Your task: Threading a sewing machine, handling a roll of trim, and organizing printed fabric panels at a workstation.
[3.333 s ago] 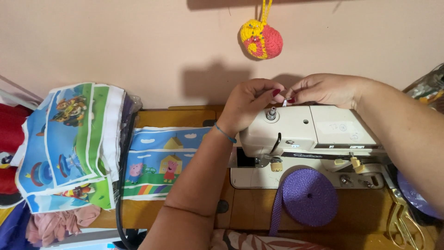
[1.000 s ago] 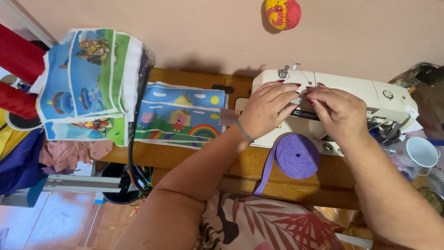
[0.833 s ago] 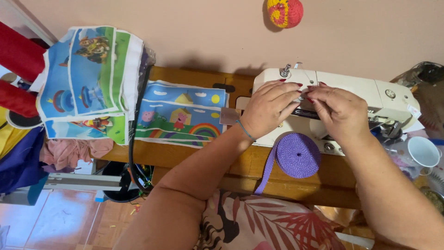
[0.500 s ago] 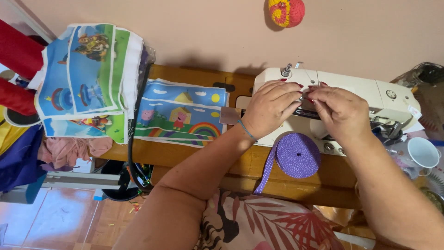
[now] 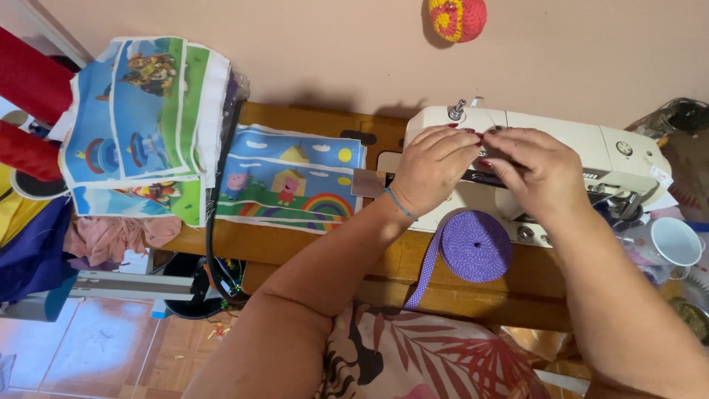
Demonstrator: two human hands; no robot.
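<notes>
Sewing machine (image 5: 591, 159) on wooden table (image 5: 310, 240), webbing roll (image 5: 475, 246) before it, printed fabric (image 5: 292, 177) left

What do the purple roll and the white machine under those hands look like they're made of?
The purple roll looks like woven fabric webbing: matte, with a fine dotted weave and a limp tail hanging down. The sewing machine looks like hard cream-coloured plastic or painted metal, smooth with a slight sheen; the picture cannot settle which.

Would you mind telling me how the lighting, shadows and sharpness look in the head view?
Head view: soft, even light with no harsh glare; the crocheted ball casts a faint shadow on the wall, and the sewing machine a dark one behind it. Left hand, right hand and purple ribbon roll are sharp; the edges bow slightly.
</notes>
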